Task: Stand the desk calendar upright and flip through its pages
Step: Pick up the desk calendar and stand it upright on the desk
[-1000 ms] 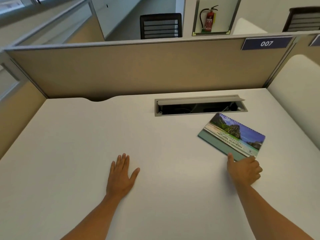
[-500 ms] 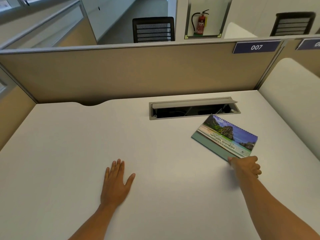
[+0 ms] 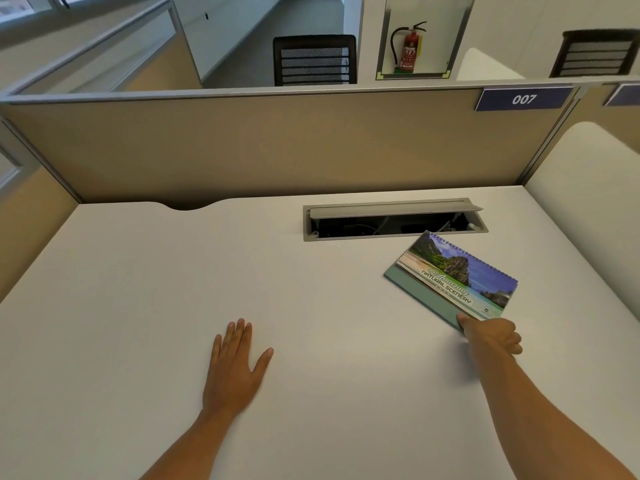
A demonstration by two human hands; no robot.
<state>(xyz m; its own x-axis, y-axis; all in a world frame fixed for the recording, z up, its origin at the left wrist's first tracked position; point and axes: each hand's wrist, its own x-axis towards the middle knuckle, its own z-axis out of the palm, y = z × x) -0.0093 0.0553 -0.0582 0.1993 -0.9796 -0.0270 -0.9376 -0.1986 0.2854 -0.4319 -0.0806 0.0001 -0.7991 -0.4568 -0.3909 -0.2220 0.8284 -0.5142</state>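
The desk calendar (image 3: pixel 453 278) lies flat on the white desk (image 3: pixel 138 289) at the right, turned at an angle. Its cover shows a beach scene with the words "Natural Scenery", and the spiral binding runs along its far right edge. My right hand (image 3: pixel 491 336) is at the calendar's near corner, thumb on top of the teal base and fingers curled beneath, pinching that corner. My left hand (image 3: pixel 235 368) rests flat on the desk, palm down with fingers spread, well to the left of the calendar.
An open grey cable tray (image 3: pixel 394 220) is set into the desk just behind the calendar. A beige partition (image 3: pixel 277 143) with a "007" label (image 3: pixel 523 99) closes the back; a white side panel (image 3: pixel 588 202) stands at the right.
My right hand has slid forward onto the calendar's near corner and closed on it. The left hand stays flat. The view has shifted slightly.
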